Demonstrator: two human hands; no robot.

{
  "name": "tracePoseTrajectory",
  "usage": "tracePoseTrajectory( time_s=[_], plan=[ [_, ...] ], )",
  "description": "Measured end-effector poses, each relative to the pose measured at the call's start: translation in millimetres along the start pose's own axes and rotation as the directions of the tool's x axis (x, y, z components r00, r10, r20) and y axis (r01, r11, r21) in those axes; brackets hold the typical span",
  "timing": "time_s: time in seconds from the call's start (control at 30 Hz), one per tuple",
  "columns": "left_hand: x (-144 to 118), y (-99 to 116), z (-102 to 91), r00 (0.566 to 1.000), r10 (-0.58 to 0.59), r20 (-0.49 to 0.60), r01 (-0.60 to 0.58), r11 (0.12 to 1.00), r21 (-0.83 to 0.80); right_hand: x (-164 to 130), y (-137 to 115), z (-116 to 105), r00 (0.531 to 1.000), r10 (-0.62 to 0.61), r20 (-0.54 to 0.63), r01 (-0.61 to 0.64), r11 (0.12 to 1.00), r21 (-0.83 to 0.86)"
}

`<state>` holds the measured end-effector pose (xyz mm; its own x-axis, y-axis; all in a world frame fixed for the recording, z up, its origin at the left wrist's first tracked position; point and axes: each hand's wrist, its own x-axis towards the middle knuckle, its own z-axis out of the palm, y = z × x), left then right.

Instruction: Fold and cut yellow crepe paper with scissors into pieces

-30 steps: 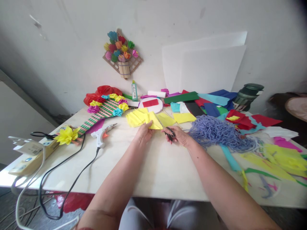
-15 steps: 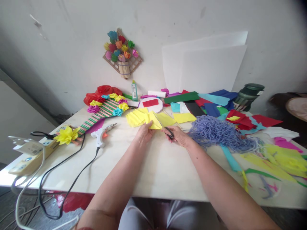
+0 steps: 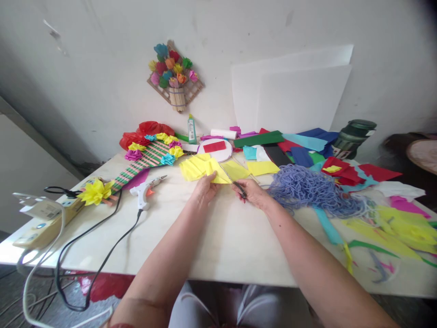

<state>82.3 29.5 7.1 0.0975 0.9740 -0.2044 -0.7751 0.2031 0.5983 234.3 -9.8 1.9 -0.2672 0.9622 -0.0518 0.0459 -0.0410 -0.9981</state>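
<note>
**Scissors at the yellow paper's edge**

My left hand (image 3: pixel 205 187) presses down on the near edge of the yellow paper (image 3: pixel 205 168), fingers closed over it. My right hand (image 3: pixel 254 193) is gripped around the scissors (image 3: pixel 239 187), whose blades point away from me and leftward, meeting the paper's right corner. The paper lies just beyond both hands at the middle of the counter (image 3: pixel 218 237), its long side running left to right, nearer my left hand. It is bright, creased and pleated into folds, partly overlapping other yellow sheets.
</note>
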Motion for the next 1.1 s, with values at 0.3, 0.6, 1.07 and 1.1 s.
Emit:
tracePoseTrajectory(
  time_s=[0.3,0.6,1.07,1.1],
  plan=[
    [0,0,-1.8,1.000,0.011,0.015,-0.012,0.998,0.062,-3,-4,1,0.995,-0.043,-0.086,0.038,0.997,-0.064],
    [-3,0,-0.1,0.999,0.021,0.039,-0.023,0.998,0.057,-10,-13,-1,0.996,-0.089,-0.015,0.089,0.995,-0.043],
    [1,1,-3.3,0.997,0.031,0.064,-0.037,0.995,0.093,-11,-18,-1,0.994,-0.036,-0.099,0.020,0.987,-0.160],
    [0,2,-3.2,0.998,0.034,0.059,-0.040,0.995,0.095,-11,-18,-1,0.994,-0.038,-0.099,0.021,0.985,-0.174]
  ],
)
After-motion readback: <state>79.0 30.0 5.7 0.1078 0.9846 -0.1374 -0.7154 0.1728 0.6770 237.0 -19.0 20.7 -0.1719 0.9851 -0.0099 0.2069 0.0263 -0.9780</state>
